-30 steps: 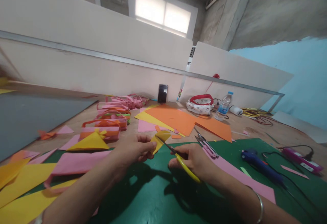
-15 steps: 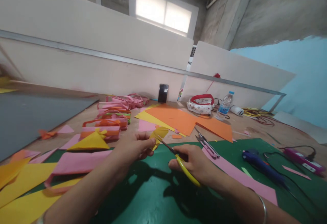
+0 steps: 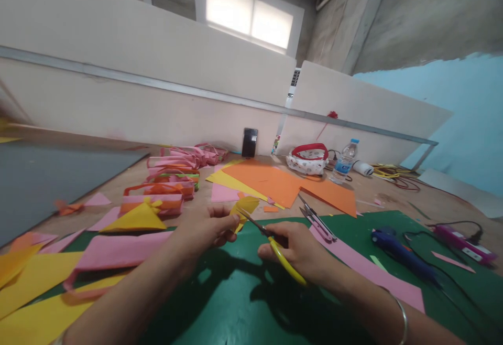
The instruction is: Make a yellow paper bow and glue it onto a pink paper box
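Left hand (image 3: 204,229) pinching yellow paper scrap (image 3: 243,207), right hand (image 3: 296,248) gripping yellow-handled scissors (image 3: 275,245); no legible writing.

The one cam sat on the person's head, close above the work, & looked forward & a bit down over both arms at the green mat (image 3: 236,303), w/ the far white wall (image 3: 118,98) & bright window (image 3: 249,17) up top.

Orange sheets (image 3: 283,182), water bottle (image 3: 345,161), phone (image 3: 249,142), blue glue gun (image 3: 401,256), thread snips (image 3: 316,219).
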The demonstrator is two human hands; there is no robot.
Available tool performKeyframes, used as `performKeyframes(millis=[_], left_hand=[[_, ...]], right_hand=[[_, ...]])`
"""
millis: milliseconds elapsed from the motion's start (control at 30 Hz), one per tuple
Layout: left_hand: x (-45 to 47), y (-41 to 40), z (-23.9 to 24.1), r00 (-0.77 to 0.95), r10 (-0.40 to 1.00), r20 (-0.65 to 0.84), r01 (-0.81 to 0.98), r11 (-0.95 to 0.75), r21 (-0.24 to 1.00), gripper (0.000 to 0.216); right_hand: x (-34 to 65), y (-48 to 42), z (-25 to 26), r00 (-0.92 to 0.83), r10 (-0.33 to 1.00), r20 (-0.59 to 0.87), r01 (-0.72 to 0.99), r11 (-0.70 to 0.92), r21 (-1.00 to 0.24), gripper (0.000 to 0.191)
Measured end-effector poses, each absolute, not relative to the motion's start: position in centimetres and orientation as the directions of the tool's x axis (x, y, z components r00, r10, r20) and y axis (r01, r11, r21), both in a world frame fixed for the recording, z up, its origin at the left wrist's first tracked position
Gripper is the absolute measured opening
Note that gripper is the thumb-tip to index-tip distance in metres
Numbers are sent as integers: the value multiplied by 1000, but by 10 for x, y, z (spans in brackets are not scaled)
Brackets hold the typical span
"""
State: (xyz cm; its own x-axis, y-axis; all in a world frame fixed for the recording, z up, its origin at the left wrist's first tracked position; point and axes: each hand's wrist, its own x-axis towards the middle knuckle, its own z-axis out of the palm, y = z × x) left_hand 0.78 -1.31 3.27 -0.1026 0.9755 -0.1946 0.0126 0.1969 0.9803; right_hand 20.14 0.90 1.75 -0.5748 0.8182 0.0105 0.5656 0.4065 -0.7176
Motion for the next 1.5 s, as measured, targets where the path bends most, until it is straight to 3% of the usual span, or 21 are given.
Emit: performKeyframes(millis=[533, 833, 1333, 1500], left_hand=[[6, -11, 28, -94, 975, -200, 23, 203, 979, 19], [6, -11, 27, -80, 975, -206, 37, 209, 977, 22], [6, -9, 22, -56, 979, -196, 8, 197, 980, 19], [6, -10, 25, -78, 968, -240, -38, 238, 971, 19]], right_hand=[[201, 7, 20, -522, 851, -47, 589, 320, -742, 27], [200, 8, 17, -554, 833, 8, 615, 416, -670, 28], [199, 6, 15, -545, 838, -14, 563, 353, -747, 29], [199, 7, 16, -576, 817, 25, 569, 423, -705, 23]])
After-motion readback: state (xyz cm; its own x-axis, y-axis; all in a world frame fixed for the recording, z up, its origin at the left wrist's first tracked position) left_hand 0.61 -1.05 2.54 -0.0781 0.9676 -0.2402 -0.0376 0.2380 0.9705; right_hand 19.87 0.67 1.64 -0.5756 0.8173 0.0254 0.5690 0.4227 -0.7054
